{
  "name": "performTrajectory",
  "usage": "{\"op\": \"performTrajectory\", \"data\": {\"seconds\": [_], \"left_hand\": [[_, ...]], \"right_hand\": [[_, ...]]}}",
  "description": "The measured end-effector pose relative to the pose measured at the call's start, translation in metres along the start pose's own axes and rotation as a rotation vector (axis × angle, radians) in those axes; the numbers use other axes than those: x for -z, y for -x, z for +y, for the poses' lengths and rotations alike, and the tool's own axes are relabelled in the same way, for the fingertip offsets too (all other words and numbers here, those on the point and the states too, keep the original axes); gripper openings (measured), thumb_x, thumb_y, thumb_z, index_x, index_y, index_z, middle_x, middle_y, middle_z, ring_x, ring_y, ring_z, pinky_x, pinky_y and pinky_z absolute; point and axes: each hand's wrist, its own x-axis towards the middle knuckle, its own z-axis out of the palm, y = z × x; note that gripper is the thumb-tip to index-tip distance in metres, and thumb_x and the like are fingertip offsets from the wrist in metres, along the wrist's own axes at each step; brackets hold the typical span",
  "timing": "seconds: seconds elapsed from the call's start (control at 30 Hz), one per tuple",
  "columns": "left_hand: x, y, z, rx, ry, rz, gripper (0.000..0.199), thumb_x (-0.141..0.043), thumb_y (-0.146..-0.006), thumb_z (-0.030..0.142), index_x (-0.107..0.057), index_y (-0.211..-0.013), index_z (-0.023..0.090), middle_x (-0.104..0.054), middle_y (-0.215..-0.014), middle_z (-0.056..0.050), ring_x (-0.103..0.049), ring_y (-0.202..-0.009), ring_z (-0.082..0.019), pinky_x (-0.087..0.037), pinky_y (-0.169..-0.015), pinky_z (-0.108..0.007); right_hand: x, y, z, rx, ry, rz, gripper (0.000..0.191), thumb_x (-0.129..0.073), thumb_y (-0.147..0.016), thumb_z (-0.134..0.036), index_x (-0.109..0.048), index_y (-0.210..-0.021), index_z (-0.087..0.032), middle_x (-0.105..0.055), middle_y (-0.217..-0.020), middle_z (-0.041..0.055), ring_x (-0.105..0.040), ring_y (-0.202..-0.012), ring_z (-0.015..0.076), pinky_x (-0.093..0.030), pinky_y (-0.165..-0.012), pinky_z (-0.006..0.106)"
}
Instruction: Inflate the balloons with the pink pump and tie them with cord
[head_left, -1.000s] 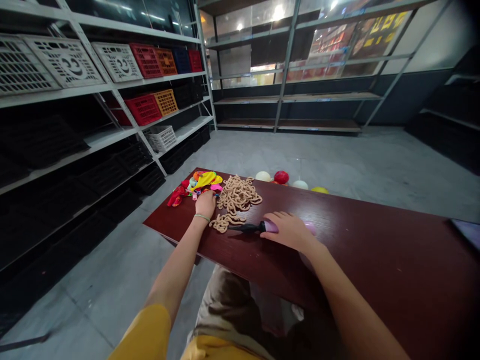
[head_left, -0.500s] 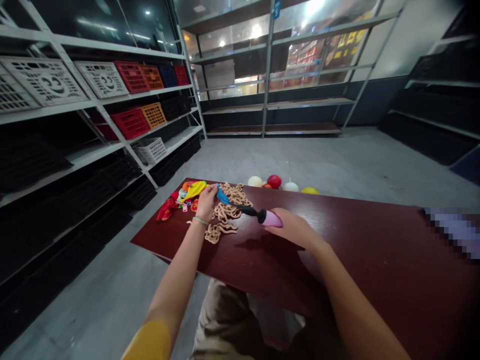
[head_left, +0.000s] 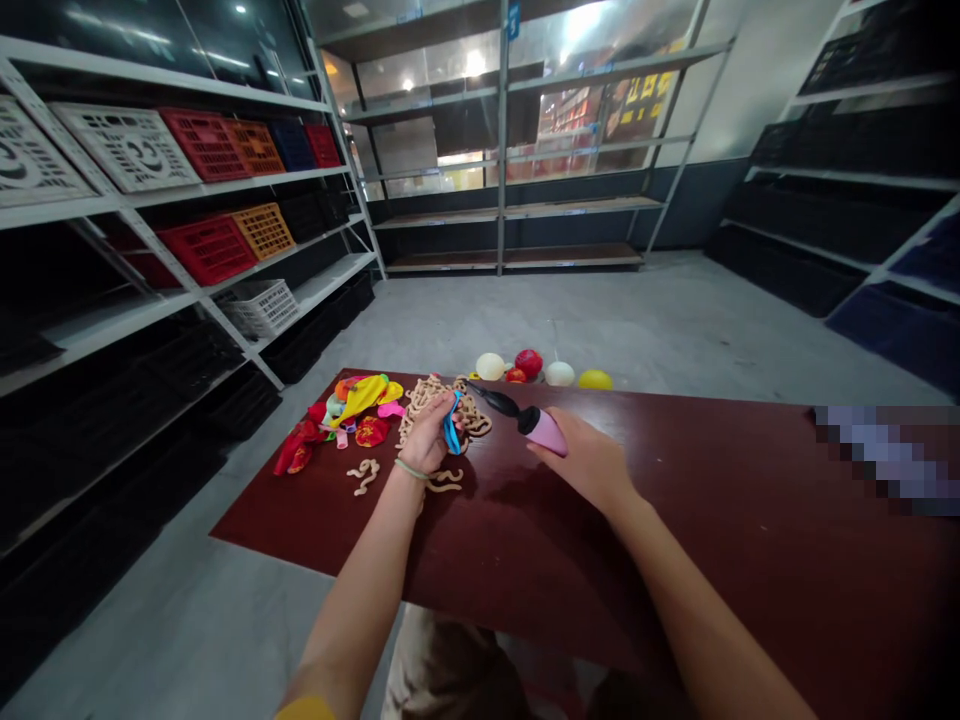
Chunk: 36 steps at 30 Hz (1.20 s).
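Note:
My left hand [head_left: 429,432] is closed around a limp blue balloon [head_left: 452,424], over the near side of a heap of beige, wavy, worm-like pieces [head_left: 474,418]. In my right hand [head_left: 581,455] is the pink handle of a pink-and-black hand tool [head_left: 545,432]. Its long, tapered black end [head_left: 496,401] points left over the heap, above and to the right of the blue balloon, and appears apart from it. Left of my left hand lie several limp balloons, among them a yellow balloon [head_left: 365,396] and a red patterned balloon [head_left: 372,431].
The dark red-brown table [head_left: 720,500] stretches to the right, where a pixelated patch [head_left: 889,455] covers something. Beyond its far edge sit rounded balloons, including a white one [head_left: 490,366] and a yellow one [head_left: 595,379]. Shelving holds plastic crates, such as a red crate [head_left: 210,250].
The tool's black end was at the blue balloon and now sits apart from it. The balloon now hangs down from my left hand. The view has turned somewhat right.

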Motion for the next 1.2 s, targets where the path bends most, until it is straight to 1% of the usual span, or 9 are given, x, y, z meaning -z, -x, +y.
{"op": "performTrajectory", "data": {"seconds": [0.1,0.23,0.37,0.5,0.6,0.73,0.97,1.1,1.2], "left_hand": [[-0.001,0.002,0.006,0.016,0.042,-0.02,0.027,-0.084,-0.07,0.023,-0.065,-0.087,0.014,-0.061,-0.077,0.002,-0.05,-0.054,-0.003,-0.043,-0.048,-0.015],[0.0,-0.001,0.006,-0.047,-0.054,0.003,0.03,-0.085,-0.068,0.021,-0.069,-0.092,0.015,-0.062,-0.076,0.002,-0.051,-0.056,-0.004,-0.043,-0.051,-0.015],[0.003,-0.005,0.002,-0.227,-0.252,0.097,0.028,-0.082,-0.07,0.023,-0.071,-0.095,0.017,-0.067,-0.083,0.0,-0.057,-0.064,-0.007,-0.046,-0.059,-0.017],[0.007,-0.008,0.001,-0.508,-0.552,0.123,0.021,-0.075,-0.078,0.023,-0.071,-0.098,0.02,-0.07,-0.096,-0.002,-0.064,-0.088,-0.013,-0.049,-0.083,-0.024],[0.008,-0.009,0.001,-0.6,-0.691,0.131,0.021,-0.071,-0.082,0.024,-0.07,-0.103,0.021,-0.07,-0.103,-0.004,-0.065,-0.095,-0.016,-0.048,-0.092,-0.03],[0.005,-0.006,0.002,-0.593,-0.671,0.135,0.025,-0.071,-0.081,0.022,-0.069,-0.106,0.021,-0.07,-0.101,-0.005,-0.066,-0.095,-0.016,-0.048,-0.093,-0.03],[-0.003,-0.002,0.006,-0.507,-0.563,0.137,0.026,-0.077,-0.076,0.017,-0.072,-0.102,0.019,-0.071,-0.099,-0.006,-0.066,-0.094,-0.016,-0.048,-0.09,-0.026],[0.001,-0.002,0.007,-0.484,-0.644,0.097,0.029,-0.077,-0.077,0.019,-0.072,-0.105,0.02,-0.071,-0.099,-0.006,-0.065,-0.095,-0.016,-0.048,-0.087,-0.025],[0.005,-0.002,0.01,-0.43,-0.683,0.062,0.029,-0.078,-0.076,0.021,-0.072,-0.104,0.021,-0.071,-0.098,-0.005,-0.065,-0.095,-0.017,-0.049,-0.084,-0.024]], "right_hand": [[0.001,0.001,0.0,0.039,0.042,0.0,0.052,-0.054,-0.089,-0.059,-0.054,-0.128,-0.024,-0.069,-0.108,0.0075,-0.066,-0.089,0.0259,-0.045,-0.07,0.034],[0.003,0.002,-0.002,0.057,0.074,0.032,0.051,-0.054,-0.089,-0.058,-0.055,-0.126,-0.024,-0.07,-0.106,0.0074,-0.066,-0.086,0.0247,-0.043,-0.068,0.032],[0.006,0.001,-0.002,0.054,0.107,0.045,0.05,-0.055,-0.089,-0.058,-0.056,-0.126,-0.024,-0.07,-0.105,0.0063,-0.066,-0.085,0.0239,-0.042,-0.066,0.031],[0.006,0.001,-0.001,0.057,0.141,0.022,0.052,-0.054,-0.089,-0.06,-0.055,-0.128,-0.025,-0.07,-0.104,0.0059,-0.065,-0.083,0.0234,-0.04,-0.065,0.031],[0.005,0.001,0.0,0.06,0.162,0.0,0.053,-0.053,-0.089,-0.061,-0.056,-0.128,-0.025,-0.07,-0.101,0.0064,-0.065,-0.08,0.0235,-0.038,-0.063,0.031],[0.004,0.001,0.0,0.062,0.167,-0.016,0.054,-0.052,-0.089,-0.062,-0.056,-0.128,-0.025,-0.07,-0.1,0.0074,-0.064,-0.082,0.0241,-0.037,-0.063,0.031],[0.003,0.002,0.002,0.066,0.15,-0.039,0.055,-0.051,-0.089,-0.061,-0.056,-0.13,-0.025,-0.069,-0.102,0.0087,-0.063,-0.086,0.026,-0.037,-0.065,0.033],[0.004,0.001,0.004,0.085,0.16,-0.038,0.054,-0.051,-0.089,-0.061,-0.057,-0.129,-0.025,-0.069,-0.102,0.0078,-0.062,-0.088,0.0253,-0.035,-0.066,0.032],[0.008,0.0,0.008,0.127,0.187,-0.046,0.054,-0.051,-0.09,-0.061,-0.058,-0.128,-0.023,-0.069,-0.101,0.0085,-0.062,-0.089,0.0257,-0.034,-0.068,0.033]]}}
